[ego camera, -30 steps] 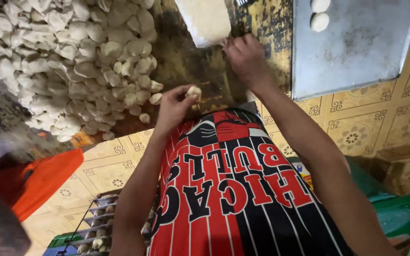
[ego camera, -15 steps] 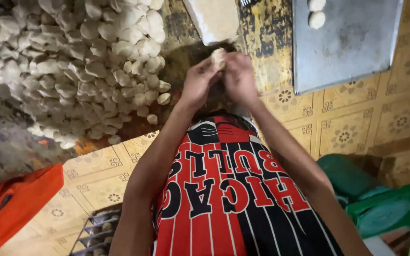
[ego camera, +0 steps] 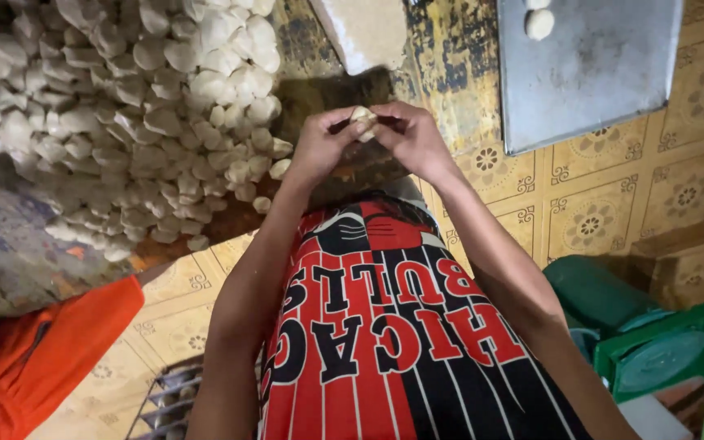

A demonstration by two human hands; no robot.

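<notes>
My left hand [ego camera: 321, 148] and my right hand [ego camera: 411, 138] meet in front of me, fingertips pinching one small pale dough piece [ego camera: 363, 119] between them. Both hands hover above a dark wooden board [ego camera: 344, 90]. To the left of my left hand lies a big heap of similar pale dough pieces [ego camera: 124, 114]. My red, black and white striped shirt [ego camera: 385, 326] fills the lower middle of the view.
A grey metal tray [ego camera: 596, 73] with two round dough balls [ego camera: 538, 20] lies at the upper right on the patterned yellow floor [ego camera: 613, 212]. A pale block [ego camera: 368, 33] sits beyond my hands. Orange cloth [ego camera: 34, 358] is at lower left, a green plastic object [ego camera: 653, 342] at lower right.
My left hand lifted a dough piece from beside the heap and my right hand came back from the pale block; both now hold the piece together.
</notes>
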